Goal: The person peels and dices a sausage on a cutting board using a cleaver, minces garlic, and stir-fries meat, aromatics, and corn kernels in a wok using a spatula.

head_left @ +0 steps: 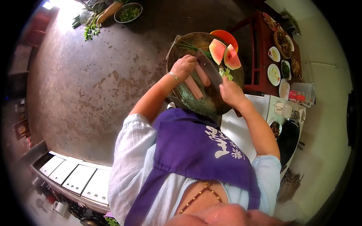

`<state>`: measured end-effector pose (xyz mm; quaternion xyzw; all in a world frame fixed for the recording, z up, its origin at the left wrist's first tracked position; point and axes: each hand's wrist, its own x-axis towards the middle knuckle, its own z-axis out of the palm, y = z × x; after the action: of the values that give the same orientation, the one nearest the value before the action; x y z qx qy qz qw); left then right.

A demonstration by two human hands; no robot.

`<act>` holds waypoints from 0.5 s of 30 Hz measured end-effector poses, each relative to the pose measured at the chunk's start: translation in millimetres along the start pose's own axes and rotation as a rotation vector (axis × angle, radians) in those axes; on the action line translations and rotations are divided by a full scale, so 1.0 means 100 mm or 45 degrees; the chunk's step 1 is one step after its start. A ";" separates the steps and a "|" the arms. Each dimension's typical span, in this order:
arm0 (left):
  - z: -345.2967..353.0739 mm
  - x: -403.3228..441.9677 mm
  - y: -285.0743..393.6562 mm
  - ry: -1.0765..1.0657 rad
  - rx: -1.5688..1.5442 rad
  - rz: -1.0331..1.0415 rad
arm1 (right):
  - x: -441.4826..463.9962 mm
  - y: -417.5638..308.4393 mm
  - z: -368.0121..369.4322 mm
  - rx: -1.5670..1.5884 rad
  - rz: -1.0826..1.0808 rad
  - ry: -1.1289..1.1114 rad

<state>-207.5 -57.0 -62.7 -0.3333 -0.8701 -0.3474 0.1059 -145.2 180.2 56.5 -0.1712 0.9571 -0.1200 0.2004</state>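
On a round wooden chopping block (pixel 181 98), my left hand (pixel 183 67) has its fingers curled down on a pink ham sausage, close to the blade. Cut lengths of ham sausage (pixel 194 89) lie below that hand, and another pink length (pixel 203 76) shows against the blade. My right hand (pixel 232 92) grips a broad cleaver (pixel 212 68), its blade slanting up and left toward the left fingertips. Two watermelon wedges (pixel 232 58) sit at the block's upper right. Chopped pale green pieces (pixel 226 73) lie beside the blade, and thin green stalks (pixel 188 46) lie behind.
An orange bowl (pixel 228 37) is behind the watermelon. To the right, a dark red table (pixel 260 56) bears several dishes of food. A metal bowl of greens (pixel 128 13) and vegetables (pixel 109 12) rest on the floor at upper left. A white surface (pixel 241 120) adjoins the block.
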 end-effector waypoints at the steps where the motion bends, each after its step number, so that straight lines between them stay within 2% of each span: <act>1: 0.00 0.00 0.01 0.000 -0.010 -0.011 | 0.03 -0.01 -0.04 0.027 -0.001 -0.023; 7: -0.01 0.04 -0.02 0.060 -0.003 0.052 | 0.19 -0.07 -0.17 0.019 0.017 -0.130; 13: -0.03 0.03 -0.06 0.058 -0.046 0.055 | 0.08 -0.09 0.31 0.046 0.202 -0.048; 15: -0.04 0.04 -0.05 0.035 -0.038 0.068 | 0.03 -0.01 0.50 0.030 0.137 0.091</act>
<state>-213.8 -60.4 -61.1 -0.3533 -0.8540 -0.3618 0.1222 -126.9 170.4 11.0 -0.1128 0.9700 -0.1263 0.1744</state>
